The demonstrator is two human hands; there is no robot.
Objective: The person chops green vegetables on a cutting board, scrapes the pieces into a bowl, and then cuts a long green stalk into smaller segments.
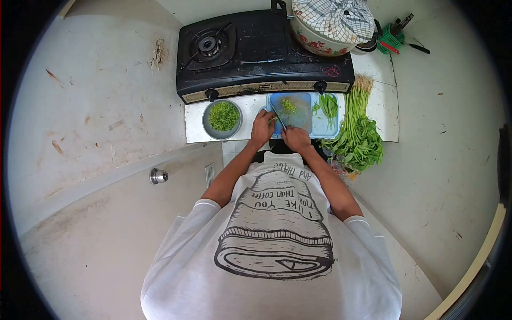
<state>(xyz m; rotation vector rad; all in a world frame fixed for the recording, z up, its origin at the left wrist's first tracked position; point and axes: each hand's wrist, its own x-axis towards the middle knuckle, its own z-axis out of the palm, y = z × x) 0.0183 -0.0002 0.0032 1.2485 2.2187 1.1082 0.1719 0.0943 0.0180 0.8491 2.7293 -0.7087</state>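
Observation:
My right hand (296,138) grips a knife (279,118) whose blade angles up over a blue cutting board (320,128). My left hand (262,128) rests at the board's left edge, fingers closed on green stems beside the blade. A small heap of chopped greens (288,105) lies on the board, and a few whole leafy stems (328,106) lie on its right part. A grey bowl (207,124) of chopped greens (223,116) stands to the left of my left hand.
A black two-burner gas stove (250,53) sits behind the board, with a flowered pot (320,42) under a checked cloth on its right burner. A big bunch of leafy greens (357,138) lies right of the board. A door with a knob (158,175) is at left.

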